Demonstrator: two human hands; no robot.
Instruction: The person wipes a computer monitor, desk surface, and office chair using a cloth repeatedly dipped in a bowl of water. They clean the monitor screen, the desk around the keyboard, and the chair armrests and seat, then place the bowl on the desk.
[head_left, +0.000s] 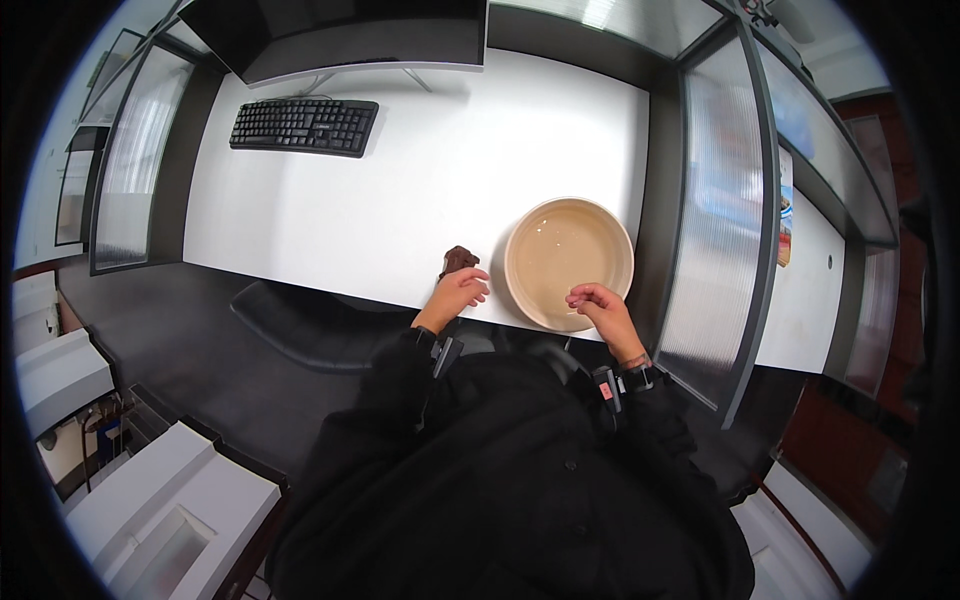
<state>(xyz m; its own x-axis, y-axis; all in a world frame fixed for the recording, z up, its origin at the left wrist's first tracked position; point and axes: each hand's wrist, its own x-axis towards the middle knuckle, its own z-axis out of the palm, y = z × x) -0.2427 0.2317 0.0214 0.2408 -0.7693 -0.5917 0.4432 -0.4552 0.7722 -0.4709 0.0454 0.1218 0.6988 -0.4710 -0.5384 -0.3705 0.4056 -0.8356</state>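
Observation:
A wide, round beige basin [545,240] stands near the front right edge of the white desk. Small glints inside look like light on water, though I cannot be sure. Over its near right rim is my right hand [603,308], its fingers bent and the tips close together; whatever they may hold is too small to make out. My left hand [460,297] hovers at the desk's front edge, left of the basin, fingers apart and holding nothing visible. Just beyond it lies a small, crumpled-looking dark brown thing [459,260], partly covered by the hand.
A black keyboard [305,126] lies at the back left of the desk [420,180], below a large dark monitor [340,35]. Ribbed translucent partitions [715,210] border the desk, the right one close to the basin. A black chair [320,325] is under the front edge.

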